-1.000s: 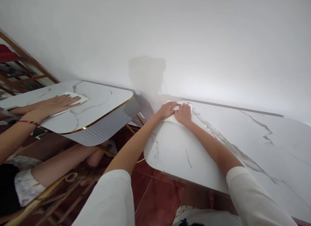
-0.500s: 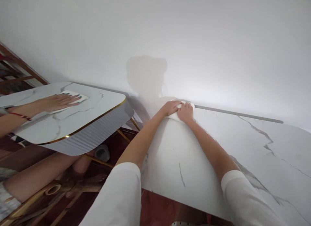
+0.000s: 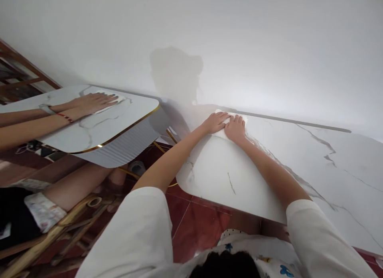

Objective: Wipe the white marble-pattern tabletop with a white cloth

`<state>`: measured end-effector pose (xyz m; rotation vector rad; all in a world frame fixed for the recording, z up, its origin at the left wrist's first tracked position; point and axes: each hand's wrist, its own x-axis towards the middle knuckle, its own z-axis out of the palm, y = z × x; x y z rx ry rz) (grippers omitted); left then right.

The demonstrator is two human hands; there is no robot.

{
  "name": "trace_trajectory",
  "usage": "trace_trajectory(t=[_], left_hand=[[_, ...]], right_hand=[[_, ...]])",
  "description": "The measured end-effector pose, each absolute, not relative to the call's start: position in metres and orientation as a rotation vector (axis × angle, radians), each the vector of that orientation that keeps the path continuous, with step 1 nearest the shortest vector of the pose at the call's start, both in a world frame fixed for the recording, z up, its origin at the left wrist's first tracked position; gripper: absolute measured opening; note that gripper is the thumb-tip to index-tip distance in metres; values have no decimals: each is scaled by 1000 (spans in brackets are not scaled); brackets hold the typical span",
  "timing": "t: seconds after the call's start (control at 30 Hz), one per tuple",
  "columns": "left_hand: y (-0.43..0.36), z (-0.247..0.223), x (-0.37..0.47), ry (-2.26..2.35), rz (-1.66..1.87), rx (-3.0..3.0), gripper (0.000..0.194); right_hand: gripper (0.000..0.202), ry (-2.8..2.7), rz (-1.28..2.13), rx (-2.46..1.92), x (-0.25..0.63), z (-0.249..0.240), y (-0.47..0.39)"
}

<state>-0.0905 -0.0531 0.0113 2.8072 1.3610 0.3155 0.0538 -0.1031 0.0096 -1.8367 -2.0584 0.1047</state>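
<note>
Both my hands lie on a folded white cloth or tissue (image 3: 220, 135) near the back left corner of a white marble-patterned table (image 3: 299, 158). My left hand (image 3: 216, 122) rests with its fingers stretched out over the cloth, pointing right. Beside it, my right hand (image 3: 235, 129) presses on the cloth with its fingers extended toward the wall. The hands almost touch each other. Part of the cloth is hidden under my palms and fingers.
To the left, another person's hands (image 3: 97, 101) rest on a white cloth (image 3: 120, 98) on a second marble-patterned table (image 3: 66, 136) with a gold rim. A pale wall (image 3: 269, 50) stands behind both tables. A wooden chair (image 3: 72, 226) is at lower left, on red floor tiles (image 3: 191, 218).
My view has tilted down, showing more floor and my clothes. My hands stay on the cloth near the table's back edge. The other person's hand has shifted rightward, and a second forearm now shows.
</note>
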Motion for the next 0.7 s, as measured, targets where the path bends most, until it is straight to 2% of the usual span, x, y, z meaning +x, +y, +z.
trace_trajectory(t=[0.7], left_hand=[[-188, 7, -136, 1373, 347, 2838, 57]], right_hand=[[59, -2200, 203, -1717, 22, 16, -234]])
